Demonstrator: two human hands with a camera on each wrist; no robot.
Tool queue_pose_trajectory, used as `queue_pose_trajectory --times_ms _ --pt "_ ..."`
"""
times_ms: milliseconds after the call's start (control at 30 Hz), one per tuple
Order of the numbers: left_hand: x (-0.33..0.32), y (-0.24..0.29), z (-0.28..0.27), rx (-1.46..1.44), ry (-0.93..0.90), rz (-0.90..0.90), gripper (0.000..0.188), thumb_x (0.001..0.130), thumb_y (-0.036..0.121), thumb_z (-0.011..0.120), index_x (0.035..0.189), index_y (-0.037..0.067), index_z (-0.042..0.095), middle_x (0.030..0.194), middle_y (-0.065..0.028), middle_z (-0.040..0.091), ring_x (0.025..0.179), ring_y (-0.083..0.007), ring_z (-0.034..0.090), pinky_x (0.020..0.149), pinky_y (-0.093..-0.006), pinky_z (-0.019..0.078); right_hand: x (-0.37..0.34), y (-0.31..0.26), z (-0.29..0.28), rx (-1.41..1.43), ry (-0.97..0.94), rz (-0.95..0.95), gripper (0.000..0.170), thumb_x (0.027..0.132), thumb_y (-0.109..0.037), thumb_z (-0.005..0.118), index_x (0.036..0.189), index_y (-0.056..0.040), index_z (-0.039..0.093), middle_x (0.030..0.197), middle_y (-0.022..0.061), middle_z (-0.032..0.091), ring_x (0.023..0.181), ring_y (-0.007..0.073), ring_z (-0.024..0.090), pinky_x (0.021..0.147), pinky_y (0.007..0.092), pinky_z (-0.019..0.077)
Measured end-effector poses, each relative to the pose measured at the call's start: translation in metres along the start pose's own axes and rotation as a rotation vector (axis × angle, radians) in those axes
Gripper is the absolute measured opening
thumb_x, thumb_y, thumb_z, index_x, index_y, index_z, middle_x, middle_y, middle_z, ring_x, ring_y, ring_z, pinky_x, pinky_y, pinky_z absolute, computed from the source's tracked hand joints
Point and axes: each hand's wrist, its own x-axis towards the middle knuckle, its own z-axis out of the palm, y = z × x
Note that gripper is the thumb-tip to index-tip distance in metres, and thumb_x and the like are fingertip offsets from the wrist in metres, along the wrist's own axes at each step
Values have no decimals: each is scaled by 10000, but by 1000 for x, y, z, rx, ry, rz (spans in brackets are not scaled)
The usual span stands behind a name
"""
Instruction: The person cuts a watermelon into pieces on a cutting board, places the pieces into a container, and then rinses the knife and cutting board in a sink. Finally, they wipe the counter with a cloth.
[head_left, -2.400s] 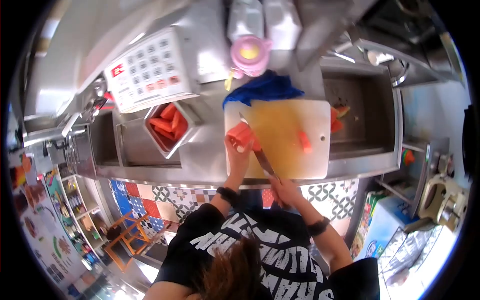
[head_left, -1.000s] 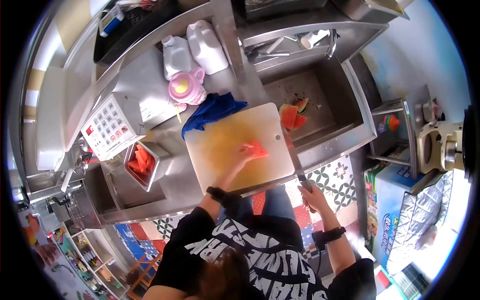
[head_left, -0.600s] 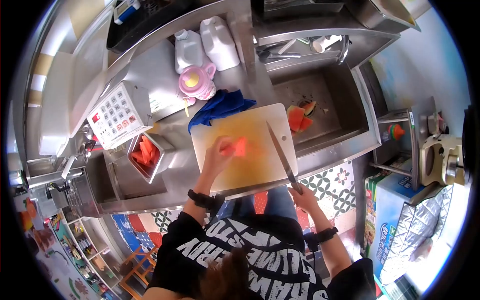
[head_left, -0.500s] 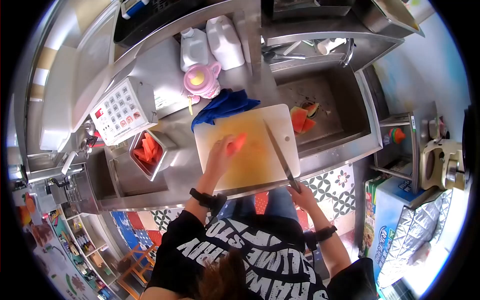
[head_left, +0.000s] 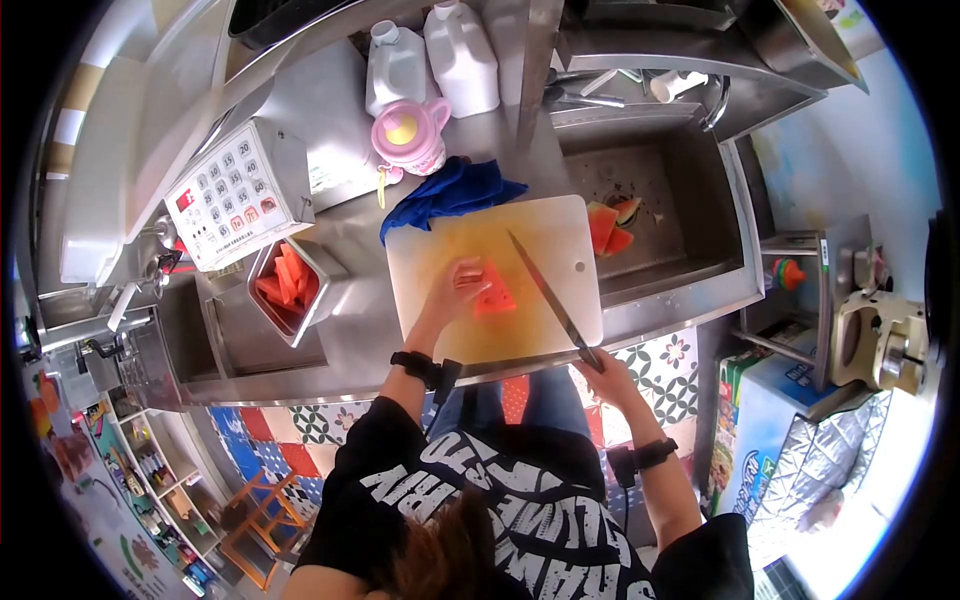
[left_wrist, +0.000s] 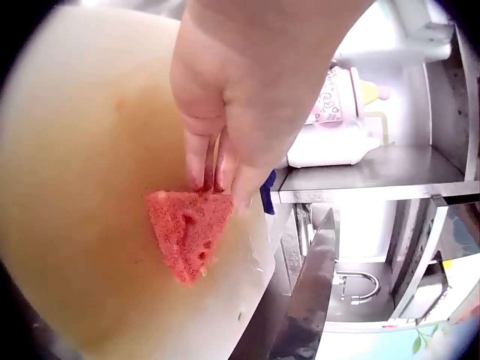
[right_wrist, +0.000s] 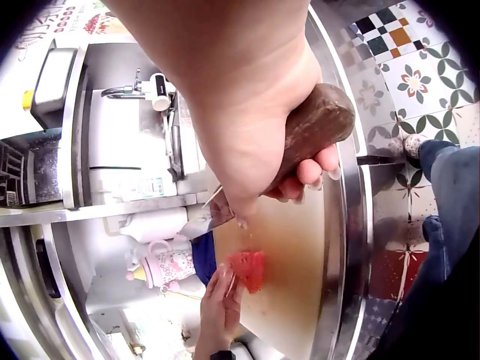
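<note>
A triangular piece of watermelon (head_left: 496,293) lies on the white, orange-stained cutting board (head_left: 575,325). My left hand (head_left: 450,292) holds this piece by its edge; in the left wrist view the fingertips (left_wrist: 199,180) are along one side and the thumb is near a corner. My right hand (head_left: 612,384) grips the dark handle of a long knife (head_left: 548,290), with its fingers wrapped round the handle (right_wrist: 322,116). The blade slants across the right part of the board, tip away from me and apart from the watermelon piece.
Left of the board, a metal container (head_left: 326,290) holds several watermelon pieces. Watermelon rinds and chunks (head_left: 604,226) lie in the sink (head_left: 690,215) at right. Behind the board are a blue cloth (head_left: 455,193), a pink cup (head_left: 410,145) and white jugs (head_left: 460,65).
The left hand first held a watermelon block left of the knife, then reached right for a piece and drew it back left. The knife moved right, then back over the board.
</note>
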Motion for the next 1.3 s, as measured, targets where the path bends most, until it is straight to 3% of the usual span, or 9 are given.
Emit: queue_pose_trajectory --times_ms 200,300,400,500,700,900,1000,1200,1300 --pt "-9 -21 18 186 142 -35 620 734 52 785 1268 41 470 1188 -177 576 1051 -290 599 887 -370 510 12 14 7 8 -26 25 357 882 -388 664 976 -47 615 633 62 601 558 146 619 506 294 489" --pt "-25 -31 32 700 218 207 682 736 94 786 1315 12 433 1163 -160 565 1089 -303 563 934 -382 484 11 1 7 48 -31 71 346 889 -389 655 962 -53 612 612 56 586 527 138 603 474 288 487" --pt "-33 -28 38 823 225 349 732 715 87 787 1336 20 407 1190 -172 540 1091 -341 550 931 -394 480 26 17 14 139 -103 133 338 895 -391 648 954 -61 607 601 48 569 487 137 578 453 295 486" --pt "-37 -10 36 822 170 246 703 738 71 766 1342 29 408 1190 -184 557 1088 -344 553 912 -392 482 30 11 15 98 -161 143 332 903 -390 639 921 -63 588 577 33 534 445 130 535 419 288 454" --pt "-32 -13 26 518 163 162 679 749 80 769 1330 21 423 1141 -188 613 1047 -314 601 880 -369 492 24 -28 16 98 -325 189 336 925 -382 611 860 -59 542 541 17 482 419 119 478 385 273 383" --pt "-42 -7 17 9 201 -142 575 801 94 752 1279 -43 463 1120 -127 634 1067 -202 601 912 -311 483 21 -47 10 25 -422 175 282 949 -327 580 874 -58 540 558 16 500 430 108 477 398 268 390" --pt "-47 4 6 -273 43 -221 515 822 122 735 1245 -51 498 1144 -111 626 1081 -187 591 932 -318 474 19 -54 9 17 -451 139 270 956 -311 574 873 -56 539 562 14 505 436 103 480 403 263 384" --pt "-47 -11 -11 -603 106 -567 385 895 90 645 1236 -36 518 1096 -106 629 1039 -201 618 911 -325 499 20 -61 11 88 -442 161 259 948 -289 598 855 -59 524 560 9 493 427 100 468 401 257 374" --pt "-46 -24 -12 -825 118 -550 339 912 61 612 1226 -24 521 1062 -98 631 987 -218 644 887 -360 541 25 -57 14 110 -436 137 300 943 -320 605 821 -69 493 549 -2 456 424 96 447 376 252 349"
